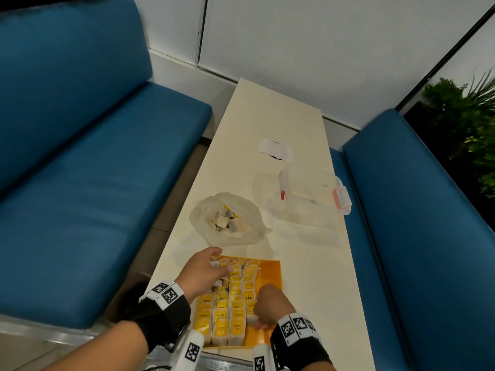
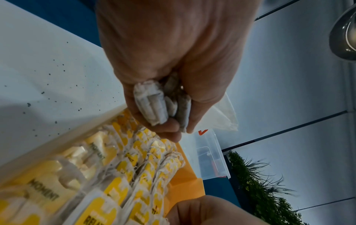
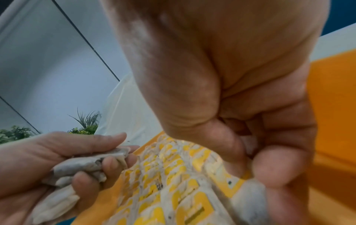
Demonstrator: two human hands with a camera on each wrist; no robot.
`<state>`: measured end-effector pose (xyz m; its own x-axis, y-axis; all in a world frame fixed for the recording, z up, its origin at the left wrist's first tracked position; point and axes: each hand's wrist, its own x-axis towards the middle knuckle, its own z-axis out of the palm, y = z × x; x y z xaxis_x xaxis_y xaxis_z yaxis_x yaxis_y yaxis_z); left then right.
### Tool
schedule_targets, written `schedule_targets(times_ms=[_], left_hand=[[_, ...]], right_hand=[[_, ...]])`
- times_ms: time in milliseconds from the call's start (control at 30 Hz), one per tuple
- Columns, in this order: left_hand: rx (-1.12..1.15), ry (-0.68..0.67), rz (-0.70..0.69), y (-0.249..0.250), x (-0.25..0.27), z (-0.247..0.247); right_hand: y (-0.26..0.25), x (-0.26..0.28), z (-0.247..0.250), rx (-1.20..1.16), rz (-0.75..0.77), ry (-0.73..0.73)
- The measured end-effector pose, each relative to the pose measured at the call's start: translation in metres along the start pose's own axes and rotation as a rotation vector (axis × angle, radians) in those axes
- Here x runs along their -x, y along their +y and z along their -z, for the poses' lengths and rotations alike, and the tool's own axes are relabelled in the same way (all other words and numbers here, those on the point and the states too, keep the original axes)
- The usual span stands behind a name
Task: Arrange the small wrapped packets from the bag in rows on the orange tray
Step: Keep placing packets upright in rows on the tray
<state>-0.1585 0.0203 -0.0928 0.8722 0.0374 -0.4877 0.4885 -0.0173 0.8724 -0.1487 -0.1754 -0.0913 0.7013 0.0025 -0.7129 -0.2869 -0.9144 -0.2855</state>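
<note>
An orange tray (image 1: 270, 274) lies at the table's near edge, with rows of yellow-and-white wrapped packets (image 1: 235, 295) filling its left part. My left hand (image 1: 206, 269) hovers over the tray's far left corner and grips a bunch of packets (image 2: 159, 103), also seen in the right wrist view as a bunch of packets (image 3: 80, 166). My right hand (image 1: 267, 309) is low over the near right rows, thumb and fingers pinching one packet (image 3: 248, 187) at the row's end. The clear plastic bag (image 1: 227, 218) with more packets lies beyond the tray.
A clear lidded box (image 1: 313, 191) with red clips stands at the table's right side, a small wrapper (image 1: 276, 148) farther back. Blue benches (image 1: 80, 183) flank the narrow cream table (image 1: 302, 263). A plant (image 1: 471, 124) stands at the far right.
</note>
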Motion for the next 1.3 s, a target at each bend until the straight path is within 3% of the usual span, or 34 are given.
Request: schedule_targets(times_ms=[100,367,767,967,1167,1300], left_hand=[[0.003,0.003,0.013,-0.001,-0.001,0.000],[-0.006,-0.006,0.017,0.001,0.000,0.000],[-0.006,0.002,0.016,-0.001,0.000,0.001],[0.108,-0.047,0.039,0.003,0.001,0.002],[0.321,-0.151,0.158,0.009,0.007,0.005],[0.375,-0.187,0.194,0.008,0.007,0.003]], right_hand=[[0.001,-0.003,-0.004,-0.054,-0.022,0.013],[0.003,-0.008,-0.011,0.066,-0.065,0.069],[0.001,-0.008,-0.016,-0.002,-0.020,0.096],[0.004,-0.005,-0.010,0.019,-0.022,0.101],[-0.004,0.007,0.008,-0.082,0.107,0.262],[-0.022,0.019,0.018,-0.224,0.379,0.294]])
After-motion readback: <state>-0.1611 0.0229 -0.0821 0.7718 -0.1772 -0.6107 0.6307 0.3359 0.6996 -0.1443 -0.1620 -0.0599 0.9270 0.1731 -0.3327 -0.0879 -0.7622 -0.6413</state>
